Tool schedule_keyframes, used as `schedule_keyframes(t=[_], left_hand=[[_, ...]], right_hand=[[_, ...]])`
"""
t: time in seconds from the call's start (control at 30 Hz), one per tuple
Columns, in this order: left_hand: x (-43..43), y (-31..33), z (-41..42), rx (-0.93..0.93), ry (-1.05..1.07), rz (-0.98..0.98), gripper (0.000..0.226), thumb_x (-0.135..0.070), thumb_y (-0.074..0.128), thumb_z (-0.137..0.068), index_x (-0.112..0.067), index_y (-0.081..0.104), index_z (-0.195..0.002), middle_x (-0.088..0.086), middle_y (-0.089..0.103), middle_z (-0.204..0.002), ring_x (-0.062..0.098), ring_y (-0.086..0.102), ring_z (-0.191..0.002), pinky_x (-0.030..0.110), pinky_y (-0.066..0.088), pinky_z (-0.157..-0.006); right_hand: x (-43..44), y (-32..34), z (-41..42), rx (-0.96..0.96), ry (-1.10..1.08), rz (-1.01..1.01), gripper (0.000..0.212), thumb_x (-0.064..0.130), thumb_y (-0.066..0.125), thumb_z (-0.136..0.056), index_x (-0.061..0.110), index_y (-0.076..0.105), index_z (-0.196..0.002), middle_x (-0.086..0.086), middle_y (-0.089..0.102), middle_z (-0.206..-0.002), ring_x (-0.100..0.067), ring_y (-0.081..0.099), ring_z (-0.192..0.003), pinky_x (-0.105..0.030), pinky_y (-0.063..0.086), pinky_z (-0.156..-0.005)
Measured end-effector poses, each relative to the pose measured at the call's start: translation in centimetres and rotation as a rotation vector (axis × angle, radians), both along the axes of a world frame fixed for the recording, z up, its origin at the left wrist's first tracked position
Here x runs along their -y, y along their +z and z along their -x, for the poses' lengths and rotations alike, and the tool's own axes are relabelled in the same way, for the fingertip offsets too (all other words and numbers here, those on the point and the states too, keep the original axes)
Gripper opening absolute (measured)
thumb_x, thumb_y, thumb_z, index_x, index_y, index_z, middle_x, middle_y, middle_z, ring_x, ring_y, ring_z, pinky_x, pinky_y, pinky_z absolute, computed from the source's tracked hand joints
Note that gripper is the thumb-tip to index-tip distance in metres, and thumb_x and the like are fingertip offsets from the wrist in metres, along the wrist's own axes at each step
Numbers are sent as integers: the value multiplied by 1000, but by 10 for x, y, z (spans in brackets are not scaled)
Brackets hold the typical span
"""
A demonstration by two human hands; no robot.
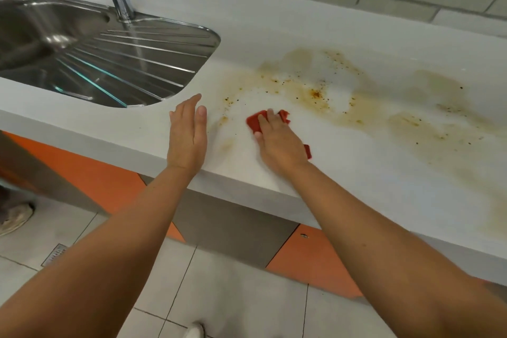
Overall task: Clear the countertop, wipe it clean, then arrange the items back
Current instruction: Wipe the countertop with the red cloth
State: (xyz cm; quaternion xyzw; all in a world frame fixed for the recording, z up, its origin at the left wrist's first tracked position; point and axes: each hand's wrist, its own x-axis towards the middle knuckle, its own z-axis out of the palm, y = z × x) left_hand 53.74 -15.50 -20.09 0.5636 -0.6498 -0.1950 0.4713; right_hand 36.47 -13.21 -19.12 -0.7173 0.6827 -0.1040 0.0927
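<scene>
Head view: right hand (277, 143) presses flat on red cloth (254, 122); left hand (186, 138), fingers straight, just beside it.

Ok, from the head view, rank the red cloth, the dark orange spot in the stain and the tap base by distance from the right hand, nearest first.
1. red cloth: directly under the right hand, pressed flat on the countertop.
2. dark orange spot: on the countertop just beyond the hand, slightly to its right.
3. tap base: far off to the left, behind the drainboard.
</scene>
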Motion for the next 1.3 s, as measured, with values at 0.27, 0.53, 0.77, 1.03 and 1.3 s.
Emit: schedule_keyframes(t=[0.27, 0.53, 0.77, 1.03, 1.3], left_hand=[[6, 7, -30, -348, -140, -72, 52, -38, 20, -96, -12, 46, -133, -1, 50, -132, 5, 44, -120, -4, 28, -93], [38, 3, -78, -289, -201, -75, 49, -42, 23, -93, -16, 53, -122, 1, 57, -118, 6, 50, -107, -3, 31, -83], [43, 0, -89, -472, -179, -69, 47, -41, 21, -94, -18, 56, -115, -6, 60, -104, 1, 54, -102, 3, 36, -87], [68, 0, -133, -522, -27, -28, 43, -40, 20, -94, -21, 56, -108, -8, 59, -100, 10, 55, -100, 3, 37, -83], [73, -6, -136, -589, -10, -7, 45, -40, 20, -93, -18, 55, -111, -10, 60, -98, 7, 56, -98, 13, 40, -91]], right_hand=[[-51, 6, 3, 119, 72, -14, 40, 28, 35, -100, 28, 36, -140, 1, 43, -145, -21, 52, -121, -33, 42, -94], [45, 2, -67, 98, -226, 68, 42, 10, 33, -98, 6, 33, -140, -16, 37, -145, -32, 48, -122, -40, 41, -96], [-19, 1, -80, 186, 25, 96, 36, 22, 39, -99, 22, 48, -134, 5, 44, -145, -19, 46, -129, -31, 37, -103], [46, 1, -124, 90, -7, 35, 43, 18, 32, -101, 15, 32, -144, -2, 25, -154, -19, 26, -140, -30, 25, -110], [50, 6, -65, 120, -104, 62, 38, 14, 38, -98, 16, 45, -135, -4, 47, -140, -26, 47, -124, -29, 33, -98]])
